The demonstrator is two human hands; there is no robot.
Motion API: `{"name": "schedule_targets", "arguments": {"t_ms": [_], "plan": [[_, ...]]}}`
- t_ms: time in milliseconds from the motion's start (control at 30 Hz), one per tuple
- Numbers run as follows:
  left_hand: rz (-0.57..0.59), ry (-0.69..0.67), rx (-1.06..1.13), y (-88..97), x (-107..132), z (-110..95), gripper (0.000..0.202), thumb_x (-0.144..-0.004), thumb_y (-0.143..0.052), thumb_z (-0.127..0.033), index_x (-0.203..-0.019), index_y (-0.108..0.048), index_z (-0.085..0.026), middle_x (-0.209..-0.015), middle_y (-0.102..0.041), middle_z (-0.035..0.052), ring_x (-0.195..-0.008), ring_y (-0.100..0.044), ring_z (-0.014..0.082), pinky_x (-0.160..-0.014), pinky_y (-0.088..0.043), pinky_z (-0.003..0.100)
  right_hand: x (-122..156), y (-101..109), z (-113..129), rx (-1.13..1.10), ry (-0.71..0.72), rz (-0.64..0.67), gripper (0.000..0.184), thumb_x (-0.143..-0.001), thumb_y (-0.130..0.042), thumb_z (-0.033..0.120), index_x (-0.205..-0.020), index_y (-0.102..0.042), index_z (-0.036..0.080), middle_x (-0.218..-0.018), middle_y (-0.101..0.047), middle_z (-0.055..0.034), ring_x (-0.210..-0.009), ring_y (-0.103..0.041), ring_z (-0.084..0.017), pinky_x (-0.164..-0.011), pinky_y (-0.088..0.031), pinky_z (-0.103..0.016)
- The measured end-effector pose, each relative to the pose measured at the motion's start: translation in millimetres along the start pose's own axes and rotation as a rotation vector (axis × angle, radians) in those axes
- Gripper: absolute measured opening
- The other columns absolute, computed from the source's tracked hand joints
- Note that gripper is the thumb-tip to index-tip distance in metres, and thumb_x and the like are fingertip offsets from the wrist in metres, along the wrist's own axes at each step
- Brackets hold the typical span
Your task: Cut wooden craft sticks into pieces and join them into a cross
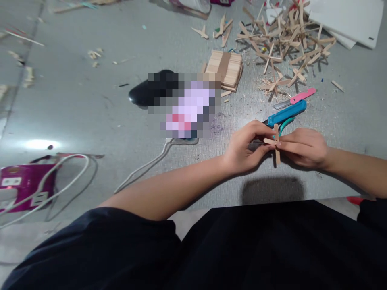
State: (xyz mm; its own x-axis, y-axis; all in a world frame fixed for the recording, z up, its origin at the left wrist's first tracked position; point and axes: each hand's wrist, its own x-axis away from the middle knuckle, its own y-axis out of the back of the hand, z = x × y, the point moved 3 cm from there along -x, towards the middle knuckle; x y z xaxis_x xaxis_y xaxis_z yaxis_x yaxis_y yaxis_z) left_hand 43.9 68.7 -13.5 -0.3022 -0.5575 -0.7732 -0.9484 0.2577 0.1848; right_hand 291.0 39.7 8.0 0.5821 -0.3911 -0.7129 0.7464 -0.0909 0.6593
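Observation:
My left hand [246, 146] and my right hand [303, 147] meet close to the table's near edge. Between their fingertips they pinch small wooden craft sticks [277, 156] that cross each other; the fingers hide part of the crossing. Just beyond the hands lie a blue utility knife [287, 113], a pink craft knife [303, 96] with its blade out, and a tool with a teal handle [286, 125], partly covered by the hands.
Farther back sit a banded bundle of craft sticks [224, 67] and a heap of crossed sticks [287, 40]. A black computer mouse [154, 88] lies beside a blurred-out phone-like object [190, 108] with a white cable [142, 166]. A purple power strip [27, 187] is at left.

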Motion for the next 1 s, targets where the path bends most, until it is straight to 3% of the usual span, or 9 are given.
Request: {"name": "schedule_targets", "arguments": {"t_ms": [133,367,500,600,800,1000], "plan": [[-0.108,-0.012,-0.036,0.9,5,10,0.051,-0.12,-0.091,-0.046,-0.164,-0.073,-0.027,-0.127,-0.081,0.0083,-0.107,-0.081,0.0234,-0.088,-0.072,0.037,4,3,-7,-0.031,-0.115,-0.096,0.044,-0.122,-0.082,0.018,-0.162,-0.085,0.036,-0.127,-0.101,-0.0041,-0.097,-0.097,-0.025,-0.082,-0.079,-0.039],[-0.22,0.089,-0.117,4.1,11,22,0.034,-0.121,-0.08,-0.037,-0.154,-0.073,-0.03,-0.128,-0.076,0.0051,-0.102,-0.076,0.0212,-0.087,-0.065,0.038,11,3,-21,-0.025,-0.267,-0.2,0.036,-0.116,-0.086,0.017,-0.145,-0.092,0.039,-0.124,-0.1,-0.0031,-0.102,-0.099,-0.027,-0.088,-0.083,-0.042],[-0.212,0.128,-0.122,2.5,13,22,0.029,-0.12,-0.074,-0.024,-0.149,-0.074,-0.028,-0.13,-0.075,0.0048,-0.104,-0.076,0.0197,-0.09,-0.065,0.038,13,2,-32,0.013,-0.347,-0.334,0.016,-0.116,-0.088,0.026,-0.127,-0.094,0.035,-0.111,-0.098,-0.0041,-0.094,-0.096,-0.028,-0.087,-0.082,-0.044],[-0.198,0.134,-0.134,2.1,12,22,0.028,-0.12,-0.072,-0.023,-0.147,-0.074,-0.029,-0.129,-0.076,0.0045,-0.104,-0.077,0.0206,-0.09,-0.065,0.039,15,2,-42,0.045,-0.411,-0.425,0.005,-0.115,-0.089,0.035,-0.115,-0.094,0.033,-0.103,-0.096,-0.0053,-0.085,-0.091,-0.027,-0.077,-0.077,-0.042],[-0.19,0.154,-0.124,2.5,11,23,0.025,-0.12,-0.073,-0.022,-0.144,-0.075,-0.031,-0.128,-0.076,0.0043,-0.106,-0.078,0.0215,-0.091,-0.066,0.04,18,6,-61,0.119,-0.476,-0.542,0.018,-0.111,-0.092,0.047,-0.105,-0.091,0.03,-0.096,-0.092,-0.0052,-0.076,-0.083,-0.025,-0.07,-0.07,-0.041],[-0.182,0.17,-0.108,2.2,11,24,0.022,-0.12,-0.073,-0.02,-0.138,-0.076,-0.031,-0.126,-0.076,0.0042,-0.107,-0.078,0.022,-0.091,-0.065,0.04,17,33,-96,0.272,-0.588,-0.598,0.015,-0.098,-0.09,0.045,-0.097,-0.087,0.03,-0.097,-0.091,-0.0065,-0.077,-0.076,-0.027,-0.068,-0.061,-0.043]]}}
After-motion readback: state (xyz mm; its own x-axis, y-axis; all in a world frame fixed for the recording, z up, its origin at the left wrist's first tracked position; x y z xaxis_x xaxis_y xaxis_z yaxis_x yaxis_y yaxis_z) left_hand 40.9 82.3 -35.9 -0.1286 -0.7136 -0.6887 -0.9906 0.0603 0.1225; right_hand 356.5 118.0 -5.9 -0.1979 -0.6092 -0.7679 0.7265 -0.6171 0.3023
